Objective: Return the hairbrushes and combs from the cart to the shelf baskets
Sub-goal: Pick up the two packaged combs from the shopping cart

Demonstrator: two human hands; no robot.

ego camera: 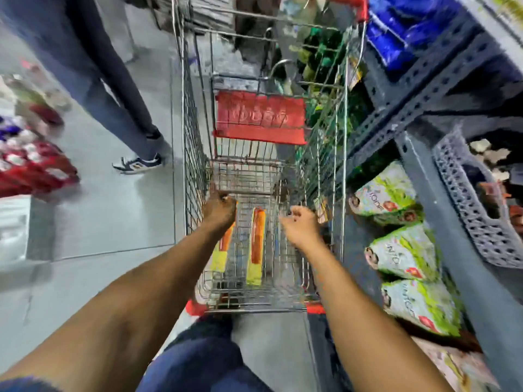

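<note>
Two packaged items lie in the bottom of the wire shopping cart [195,154] below me, each a long orange shape on a yellow-green card; the frame is blurred, so I can't tell whether they are hairbrushes or combs. The right-hand package [257,244] lies clear in the middle of the cart floor, lengthwise along the cart. The left-hand package [223,250] lies beside it, nearer the cart's left wall, and my left forearm covers part of it. My left hand [219,209] is down inside the cart over the upper end of that package, the fingers curled together; it seems to be touching the package, though I cannot tell whether it has a grip on it. My right hand [301,224] hovers over the right side of the cart near its wall, fingers loosely bent and parted, clamped on nothing. A red child-seat flap [259,117] stands folded at the far end of the cart. To the right runs a grey metal shelf [424,89] with a grey perforated plastic basket [475,210] on it, and green-and-white packets [404,250] on the level below. On the grey floor [113,207] to the left stands another person's leg [113,89] in dark trousers and a sneaker.
</note>
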